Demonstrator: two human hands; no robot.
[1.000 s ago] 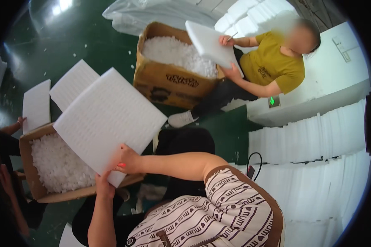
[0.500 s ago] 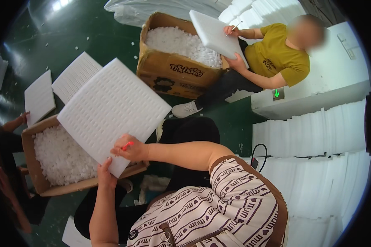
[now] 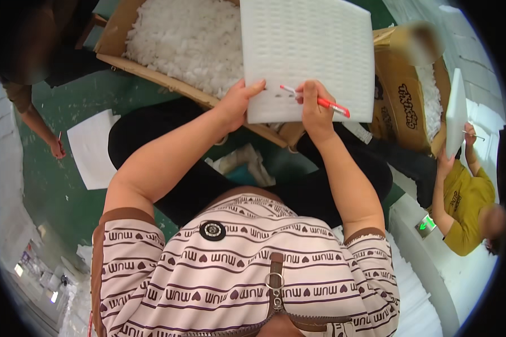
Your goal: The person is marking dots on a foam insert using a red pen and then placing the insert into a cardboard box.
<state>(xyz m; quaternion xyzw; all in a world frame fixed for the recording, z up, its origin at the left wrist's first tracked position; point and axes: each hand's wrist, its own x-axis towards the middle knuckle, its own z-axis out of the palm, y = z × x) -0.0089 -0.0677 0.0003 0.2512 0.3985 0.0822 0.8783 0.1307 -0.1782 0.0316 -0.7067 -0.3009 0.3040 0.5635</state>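
Note:
A white foam sheet (image 3: 309,50) with rows of small slots is tilted up in front of me, over an open carton. My left hand (image 3: 239,104) is closed on its left edge near the lower corner, thumb on the face. In the fingers of my right hand (image 3: 316,112) is a red pen (image 3: 333,106) with a clear barrel. Its tip points left at the sheet's lower part, close to a few dark slots; whether it touches the foam I cannot tell.
White foam bits (image 3: 180,42) fill the carton (image 3: 157,80) beyond my knees. Another carton (image 3: 391,112) stands right, near a person in a mustard shirt (image 3: 461,196) holding a foam sheet (image 3: 456,106) and a thin tool. A white sheet (image 3: 90,149) lies left, near another person's hand (image 3: 58,147).
My view has swung round, so the sheet and carton now appear straight ahead and higher. The pen in my right hand now shows fully, its tip at the slots. My left hand keeps its hold.

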